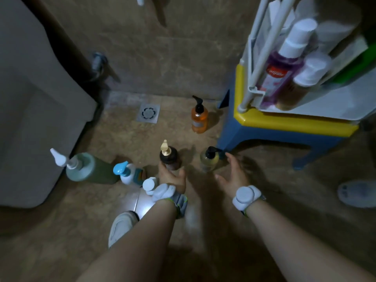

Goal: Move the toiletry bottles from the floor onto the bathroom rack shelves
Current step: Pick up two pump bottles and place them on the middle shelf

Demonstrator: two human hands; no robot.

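The left hand (173, 177) wraps a dark brown pump bottle (169, 157) standing on the floor; the right hand (234, 176) spreads open beside a yellow bottle (209, 160). Crowded neighbours could topple if knocked. Dim bathroom, brown tile floor (126, 135), white rack (254, 92) at right.

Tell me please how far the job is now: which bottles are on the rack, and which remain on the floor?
Done: a purple Colgate bottle and a brown spray bottle stand on the white rack. In hand: the left hand grips the dark gold-pump bottle; the open right hand reaches toward the yellow pump bottle. Left: the orange bottle, green bottle and blue-pump bottle.
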